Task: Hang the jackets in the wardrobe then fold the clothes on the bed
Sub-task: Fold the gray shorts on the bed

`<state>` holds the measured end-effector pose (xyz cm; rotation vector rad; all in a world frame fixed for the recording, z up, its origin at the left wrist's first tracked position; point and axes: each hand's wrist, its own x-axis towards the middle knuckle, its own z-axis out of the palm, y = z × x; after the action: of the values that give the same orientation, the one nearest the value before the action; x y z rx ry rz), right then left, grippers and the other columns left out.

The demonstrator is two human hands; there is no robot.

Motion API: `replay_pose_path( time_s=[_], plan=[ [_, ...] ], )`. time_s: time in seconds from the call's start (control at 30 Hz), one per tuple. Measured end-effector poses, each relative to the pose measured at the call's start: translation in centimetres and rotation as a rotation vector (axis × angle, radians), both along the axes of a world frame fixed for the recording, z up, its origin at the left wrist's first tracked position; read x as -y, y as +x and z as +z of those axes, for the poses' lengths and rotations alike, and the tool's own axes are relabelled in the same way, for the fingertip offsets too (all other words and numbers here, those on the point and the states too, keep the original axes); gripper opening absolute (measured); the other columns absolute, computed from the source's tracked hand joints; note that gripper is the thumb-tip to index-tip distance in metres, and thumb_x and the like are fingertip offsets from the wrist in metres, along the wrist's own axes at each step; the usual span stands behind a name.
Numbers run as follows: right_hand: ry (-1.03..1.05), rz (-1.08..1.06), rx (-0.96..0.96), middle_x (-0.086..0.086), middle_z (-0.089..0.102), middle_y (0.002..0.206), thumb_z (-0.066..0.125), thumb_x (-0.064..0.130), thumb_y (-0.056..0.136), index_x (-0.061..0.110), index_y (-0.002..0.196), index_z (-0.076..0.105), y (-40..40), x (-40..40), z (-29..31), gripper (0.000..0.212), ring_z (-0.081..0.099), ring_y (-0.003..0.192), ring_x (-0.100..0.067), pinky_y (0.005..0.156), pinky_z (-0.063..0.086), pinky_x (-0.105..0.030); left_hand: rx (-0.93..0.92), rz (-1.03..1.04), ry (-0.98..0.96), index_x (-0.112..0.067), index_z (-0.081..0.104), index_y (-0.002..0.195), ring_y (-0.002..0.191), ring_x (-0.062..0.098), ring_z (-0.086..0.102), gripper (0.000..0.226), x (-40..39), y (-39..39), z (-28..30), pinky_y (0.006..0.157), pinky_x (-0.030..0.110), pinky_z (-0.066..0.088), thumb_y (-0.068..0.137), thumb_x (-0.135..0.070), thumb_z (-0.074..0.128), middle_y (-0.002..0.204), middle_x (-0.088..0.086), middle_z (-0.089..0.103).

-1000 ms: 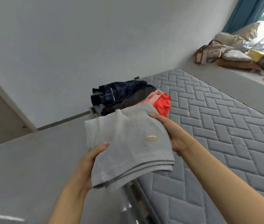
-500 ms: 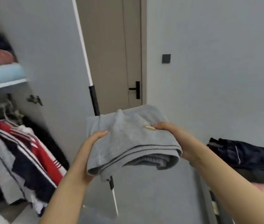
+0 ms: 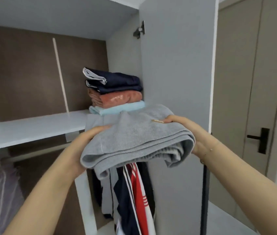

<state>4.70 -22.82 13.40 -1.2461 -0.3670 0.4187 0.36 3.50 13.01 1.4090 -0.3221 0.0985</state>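
I hold a folded grey garment point(image 3: 137, 139) with a small gold label in front of the open wardrobe, just below shelf height. My left hand point(image 3: 81, 143) grips its left edge, thumb on top. My right hand point(image 3: 190, 133) grips its right side with the thumb by the label. On the white shelf point(image 3: 32, 128) behind it stands a stack of folded clothes point(image 3: 115, 92): navy on top, salmon pink, then light blue. Below the shelf hang jackets point(image 3: 134, 197) in red, navy and white stripes.
The grey wardrobe door point(image 3: 176, 65) stands open at right, close to my right hand. Past it is a beige room door with a black handle point(image 3: 261, 139). A pale lilac garment point(image 3: 0, 192) hangs at lower left. The shelf's left part is bare.
My view has swung from the bed to the wardrobe. Both hands have carried the grey garment up and forward, close to the shelf with the stack.
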Motion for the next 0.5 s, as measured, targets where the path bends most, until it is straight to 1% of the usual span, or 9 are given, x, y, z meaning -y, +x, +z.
replay_pose_path(
  time_s=[0.07,0.13,0.2,0.23,0.3,0.37,0.4,0.47,0.5],
  plan=[
    [0.013,0.049,0.018,-0.010,0.071,0.075,0.076,0.019,0.066,0.004,0.072,0.076,3.1,-0.2,1.8,0.017,0.070,0.069,-0.022,0.063,0.057,-0.030,0.055,0.048,0.066,-0.023,0.077,0.060,0.062,0.008,0.067,0.016,-0.5,1.1,1.7,0.062,0.024,0.052,0.064,-0.028,0.063,0.067,-0.003,0.070],
    [0.032,0.092,0.030,-0.012,0.070,0.076,0.074,0.018,0.066,0.002,0.074,0.073,6.2,-0.3,3.9,0.017,0.069,0.069,-0.024,0.064,0.058,-0.032,0.111,0.122,0.113,-0.017,0.073,0.061,0.049,0.008,0.060,0.019,-0.4,2.9,3.6,0.048,0.018,0.047,0.076,-0.014,0.061,0.059,0.000,0.063],
    [0.044,0.116,0.059,-0.011,0.066,0.072,0.070,0.017,0.069,0.004,0.071,0.069,9.0,-0.5,6.1,0.013,0.065,0.066,-0.023,0.063,0.056,-0.030,0.125,0.219,0.094,-0.010,0.060,0.066,0.043,0.008,0.051,0.025,0.0,4.4,5.6,0.042,0.014,0.040,0.087,0.000,0.052,0.053,0.000,0.056],
    [0.042,0.125,0.081,-0.010,0.064,0.069,0.069,0.017,0.069,0.005,0.068,0.066,10.3,-0.7,7.1,0.012,0.064,0.063,-0.022,0.061,0.055,-0.028,0.137,0.240,0.075,-0.009,0.056,0.067,0.042,0.008,0.050,0.023,0.2,5.2,6.5,0.042,0.014,0.039,0.087,0.001,0.051,0.052,-0.001,0.055],
    [0.025,0.143,0.122,-0.009,0.062,0.067,0.068,0.018,0.068,0.007,0.069,0.062,12.9,-1.1,9.2,0.012,0.062,0.061,-0.022,0.059,0.054,-0.027,0.173,0.257,0.063,-0.011,0.056,0.065,0.047,0.011,0.048,0.025,0.4,6.7,8.5,0.043,0.014,0.039,0.088,-0.001,0.050,0.053,-0.001,0.053],
    [0.024,0.140,0.148,-0.010,0.059,0.067,0.068,0.016,0.066,0.008,0.068,0.059,15.6,-1.8,11.5,0.012,0.060,0.061,-0.022,0.061,0.052,-0.027,0.208,0.226,0.070,-0.017,0.066,0.057,0.049,0.011,0.050,0.032,0.5,8.0,10.6,0.043,0.013,0.040,0.084,-0.007,0.054,0.055,-0.002,0.056],
    [0.025,0.128,0.163,-0.009,0.055,0.066,0.067,0.014,0.065,0.008,0.066,0.057,17.0,-2.3,12.7,0.012,0.057,0.060,-0.021,0.060,0.051,-0.026,0.230,0.174,0.065,-0.019,0.072,0.055,0.051,0.009,0.057,0.025,0.6,8.8,11.7,0.045,0.012,0.044,0.077,-0.013,0.060,0.057,-0.004,0.062],
    [0.024,0.102,0.209,-0.008,0.045,0.062,0.064,0.009,0.063,0.011,0.064,0.048,19.7,-3.3,15.4,0.015,0.049,0.056,-0.020,0.056,0.044,-0.024,0.266,0.114,0.047,-0.021,0.078,0.062,0.057,0.003,0.066,0.007,0.6,10.5,14.1,0.050,0.013,0.050,0.063,-0.021,0.071,0.066,-0.007,0.071],
    [0.022,0.103,0.248,-0.006,0.043,0.058,0.062,0.007,0.064,0.012,0.063,0.045,21.2,-3.8,16.8,0.018,0.047,0.053,-0.018,0.053,0.042,-0.023,0.275,0.106,0.042,-0.021,0.078,0.062,0.058,0.002,0.067,0.007,0.5,11.7,15.3,0.050,0.013,0.051,0.062,-0.021,0.071,0.067,-0.007,0.072]
  ],
)
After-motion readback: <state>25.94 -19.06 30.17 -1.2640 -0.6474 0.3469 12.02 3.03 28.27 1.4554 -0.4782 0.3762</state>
